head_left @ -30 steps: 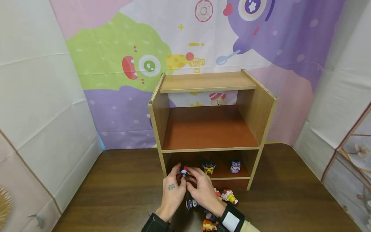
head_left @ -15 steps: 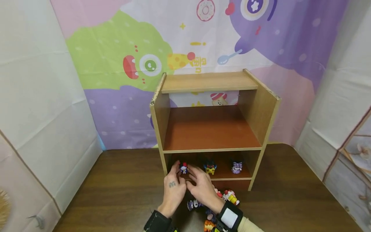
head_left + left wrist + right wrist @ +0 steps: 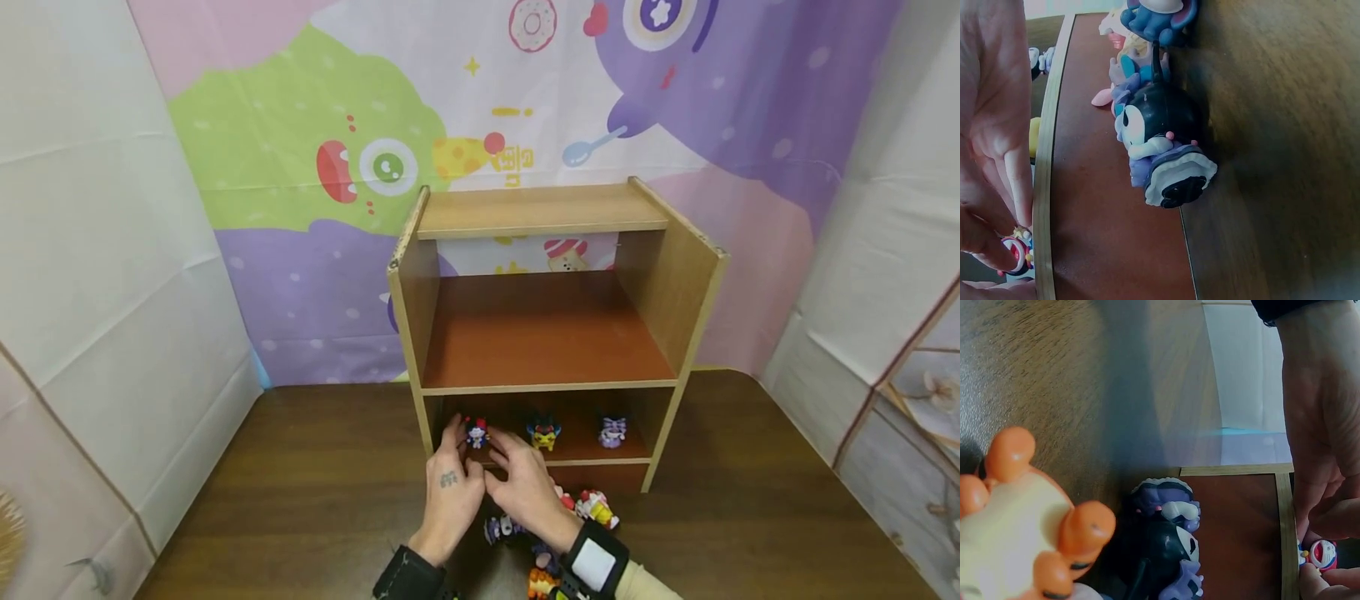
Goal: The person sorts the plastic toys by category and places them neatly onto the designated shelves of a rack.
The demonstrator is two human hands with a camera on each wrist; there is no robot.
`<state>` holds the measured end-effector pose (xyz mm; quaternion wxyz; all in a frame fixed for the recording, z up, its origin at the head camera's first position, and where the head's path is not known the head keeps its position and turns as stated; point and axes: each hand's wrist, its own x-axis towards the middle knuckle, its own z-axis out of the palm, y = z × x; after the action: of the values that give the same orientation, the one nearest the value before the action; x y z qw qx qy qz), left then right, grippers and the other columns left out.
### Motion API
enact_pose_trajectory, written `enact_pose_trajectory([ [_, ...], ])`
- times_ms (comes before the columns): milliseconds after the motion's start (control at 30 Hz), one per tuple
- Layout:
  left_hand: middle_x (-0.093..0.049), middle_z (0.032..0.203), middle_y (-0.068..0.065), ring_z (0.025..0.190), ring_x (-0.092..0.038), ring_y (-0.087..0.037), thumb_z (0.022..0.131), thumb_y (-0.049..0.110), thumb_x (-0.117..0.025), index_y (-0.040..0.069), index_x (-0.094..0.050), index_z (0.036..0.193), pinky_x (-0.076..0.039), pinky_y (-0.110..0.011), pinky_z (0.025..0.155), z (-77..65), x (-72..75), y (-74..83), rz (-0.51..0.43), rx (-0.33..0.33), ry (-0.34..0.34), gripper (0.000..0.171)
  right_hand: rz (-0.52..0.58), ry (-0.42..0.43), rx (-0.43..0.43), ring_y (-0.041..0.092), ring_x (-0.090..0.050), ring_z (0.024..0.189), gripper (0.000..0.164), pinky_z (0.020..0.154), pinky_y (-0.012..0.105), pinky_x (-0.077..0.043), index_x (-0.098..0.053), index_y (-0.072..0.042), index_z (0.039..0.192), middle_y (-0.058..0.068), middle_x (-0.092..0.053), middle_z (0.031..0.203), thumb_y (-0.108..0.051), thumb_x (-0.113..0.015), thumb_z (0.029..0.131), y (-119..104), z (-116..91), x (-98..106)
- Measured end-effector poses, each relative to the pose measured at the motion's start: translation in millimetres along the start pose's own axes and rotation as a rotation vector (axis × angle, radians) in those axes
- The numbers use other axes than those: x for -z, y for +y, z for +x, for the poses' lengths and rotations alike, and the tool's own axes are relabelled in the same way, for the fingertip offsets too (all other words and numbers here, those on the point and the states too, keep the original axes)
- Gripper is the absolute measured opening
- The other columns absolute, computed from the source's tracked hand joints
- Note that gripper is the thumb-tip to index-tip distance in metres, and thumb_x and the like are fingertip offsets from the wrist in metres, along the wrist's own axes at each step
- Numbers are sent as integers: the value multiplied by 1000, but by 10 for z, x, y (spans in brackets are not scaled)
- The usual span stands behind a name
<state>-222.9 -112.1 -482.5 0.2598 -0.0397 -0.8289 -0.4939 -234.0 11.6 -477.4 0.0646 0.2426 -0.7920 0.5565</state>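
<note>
the person has both hands in at the left end of the lower shelf [image 3: 577, 450], one on either side of a small red and blue figure [image 3: 477, 432]. the figure stands upright on that shelf, close to its front edge. the left hand [image 3: 453, 500] stretches its index finger up the left of the figure, and the right hand [image 3: 531, 492] brings its fingers in from the right, the two thumbs close together in front. the fingers look long and loose, not curled into a clamp; the figure sits in the gap between the hands, and i can't tell how firmly any fingertip presses on it.

further along the same shelf stand a yellow and black figure [image 3: 543, 435], about midway, and a lilac figure [image 3: 612, 432] toward the right wall. the pale wooden shelf unit [image 3: 697, 308] stands on a dark brown table [image 3: 300, 500]. more toys are bunched on the table in front of it: a black and purple figure [image 3: 1163, 115] lying down, a blue figure [image 3: 1157, 25], an orange figure [image 3: 540, 582] by the right wrist, and a white, red and yellow figure [image 3: 597, 508] beyond the right hand. a cartoon cloth [image 3: 300, 283] hangs behind.
</note>
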Motion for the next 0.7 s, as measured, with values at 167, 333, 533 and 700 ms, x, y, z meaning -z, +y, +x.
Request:
enact_pose_trajectory([
  [167,-63,133,-28,121,-64,-38,80,-16,-57,-10,-45,143,-54,-46,98,-87,36,35,2,13,9,64,6,1,-11,45,-53,133,58,103,43,-49,-47,16,141,35,-50,143,9,-67,87,-16,-44,48],
  [333,-65,127,-17,114,-66,-31,81,-16,-63,-4,-61,125,-57,-43,92,-294,101,40,-9,-113,42,46,-24,-15,-35,42,-52,134,55,104,41,-49,-50,12,142,31,-51,145,5,-67,90,-29,-216,180],
  [533,-71,96,-2,82,-66,-10,87,-10,-67,7,-68,104,-56,-26,68,-332,224,5,-30,-263,-124,25,-98,-1,4,30,-68,113,35,91,38,-58,-67,1,124,16,-69,122,2,-70,89,-25,-355,369],
  [700,-73,108,-8,98,-69,-17,99,10,-64,2,-67,117,-57,-36,83,-295,254,-45,158,-227,-498,20,-294,-118,-18,11,-68,78,17,76,33,-59,-73,-5,105,4,-72,94,-7,-73,88,30,-442,483],
])
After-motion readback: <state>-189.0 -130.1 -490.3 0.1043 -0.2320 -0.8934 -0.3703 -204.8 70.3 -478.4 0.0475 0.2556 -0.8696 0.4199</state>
